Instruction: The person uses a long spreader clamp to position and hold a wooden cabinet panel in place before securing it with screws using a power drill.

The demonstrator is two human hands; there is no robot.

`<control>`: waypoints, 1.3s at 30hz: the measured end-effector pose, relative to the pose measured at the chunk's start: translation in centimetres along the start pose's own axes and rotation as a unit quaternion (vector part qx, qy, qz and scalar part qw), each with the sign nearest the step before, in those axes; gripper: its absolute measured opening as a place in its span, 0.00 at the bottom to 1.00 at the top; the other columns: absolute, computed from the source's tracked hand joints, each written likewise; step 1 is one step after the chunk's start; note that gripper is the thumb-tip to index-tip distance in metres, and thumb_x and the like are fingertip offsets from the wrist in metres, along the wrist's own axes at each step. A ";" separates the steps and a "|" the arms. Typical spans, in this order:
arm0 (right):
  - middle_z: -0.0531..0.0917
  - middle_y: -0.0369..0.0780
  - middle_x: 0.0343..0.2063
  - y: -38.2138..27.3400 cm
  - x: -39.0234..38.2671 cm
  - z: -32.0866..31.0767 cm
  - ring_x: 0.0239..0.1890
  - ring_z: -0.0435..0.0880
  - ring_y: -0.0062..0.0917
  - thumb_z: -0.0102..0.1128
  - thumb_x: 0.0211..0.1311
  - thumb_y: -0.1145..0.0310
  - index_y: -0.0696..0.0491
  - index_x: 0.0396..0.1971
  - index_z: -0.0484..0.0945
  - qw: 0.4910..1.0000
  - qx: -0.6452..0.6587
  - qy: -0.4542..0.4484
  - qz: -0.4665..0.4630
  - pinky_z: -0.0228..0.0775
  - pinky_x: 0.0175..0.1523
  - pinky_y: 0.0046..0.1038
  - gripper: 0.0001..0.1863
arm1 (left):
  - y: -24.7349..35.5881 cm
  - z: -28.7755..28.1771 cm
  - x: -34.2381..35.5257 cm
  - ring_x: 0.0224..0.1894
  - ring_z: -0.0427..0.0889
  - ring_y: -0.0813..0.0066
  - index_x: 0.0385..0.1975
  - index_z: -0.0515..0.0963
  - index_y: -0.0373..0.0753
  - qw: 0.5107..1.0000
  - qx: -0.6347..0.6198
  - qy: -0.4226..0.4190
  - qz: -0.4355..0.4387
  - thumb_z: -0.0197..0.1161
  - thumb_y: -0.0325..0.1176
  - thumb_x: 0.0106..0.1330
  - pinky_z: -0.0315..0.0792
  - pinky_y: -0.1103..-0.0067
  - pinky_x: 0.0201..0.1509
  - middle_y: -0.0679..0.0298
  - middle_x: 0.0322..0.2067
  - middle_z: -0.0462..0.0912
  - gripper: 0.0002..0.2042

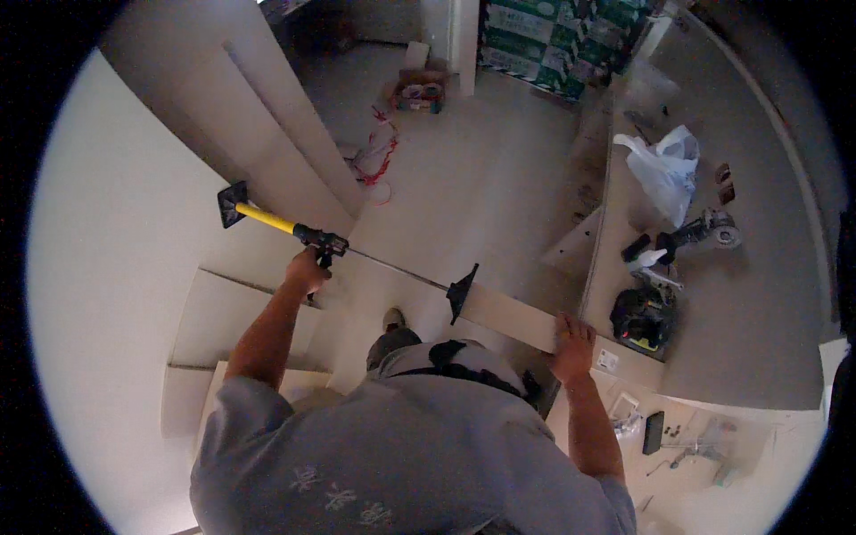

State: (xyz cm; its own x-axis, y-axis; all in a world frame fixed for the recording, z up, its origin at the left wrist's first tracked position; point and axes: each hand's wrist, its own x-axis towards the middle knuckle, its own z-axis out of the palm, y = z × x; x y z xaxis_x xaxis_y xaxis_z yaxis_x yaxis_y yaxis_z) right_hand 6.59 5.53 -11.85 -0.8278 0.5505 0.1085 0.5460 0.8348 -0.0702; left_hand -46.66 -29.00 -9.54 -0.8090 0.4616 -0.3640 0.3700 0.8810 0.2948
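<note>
My left hand [305, 272] is closed round the black trigger grip of a yellow and black extendable support bar [266, 217]. The bar's square black pad [232, 204] is at the left against a tall pale panel, and its thin steel rod [397, 268] runs right to a second black pad [461, 292]. That pad touches the end of a long narrow board [508, 312]. My right hand [572, 348] grips this board near its right part, fingers over its top face.
A pale counter [749, 321] on the right holds a white plastic bag [664, 169], a power tool [695, 236] and a black-and-yellow tool [640, 316]. Red cords [383, 156] and a cardboard box [417, 91] lie on the floor [481, 178] ahead, near green-printed stacked boxes [544, 45].
</note>
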 end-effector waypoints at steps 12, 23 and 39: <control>0.72 0.41 0.62 -1.5 0.8 -2.0 0.65 0.68 0.41 0.83 0.36 0.56 0.46 0.70 0.61 0.997 0.003 -0.069 0.035 0.51 0.73 0.47 0.56 | 0.2 0.4 -0.3 0.53 0.84 0.55 0.57 0.73 0.41 0.997 0.071 0.019 -0.032 0.68 0.43 0.56 0.77 0.62 0.56 0.53 0.50 0.83 0.28; 0.73 0.43 0.62 -0.8 0.4 -1.0 0.65 0.70 0.40 0.82 0.37 0.62 0.49 0.70 0.63 0.998 0.003 -0.048 0.040 0.51 0.73 0.47 0.54 | 1.4 -0.2 -0.8 0.50 0.85 0.51 0.51 0.73 0.34 0.988 0.152 0.017 0.013 0.68 0.32 0.53 0.80 0.62 0.52 0.50 0.47 0.83 0.24; 0.73 0.45 0.62 0.2 -0.4 0.0 0.63 0.70 0.46 0.77 0.39 0.63 0.50 0.69 0.65 0.998 0.008 -0.057 0.037 0.53 0.72 0.52 0.50 | 3.0 -1.1 -1.3 0.50 0.84 0.48 0.54 0.71 0.35 0.984 0.173 -0.006 0.027 0.66 0.30 0.55 0.78 0.60 0.54 0.49 0.45 0.85 0.24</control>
State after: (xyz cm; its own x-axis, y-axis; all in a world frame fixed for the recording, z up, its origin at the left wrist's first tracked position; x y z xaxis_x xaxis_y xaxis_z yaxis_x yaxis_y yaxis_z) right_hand 7.00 5.49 -11.89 -0.7953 0.6061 -0.0118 0.6045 0.7915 -0.0905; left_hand -45.01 -27.11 -7.24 -0.7796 0.5075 -0.3670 0.5472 0.8370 -0.0049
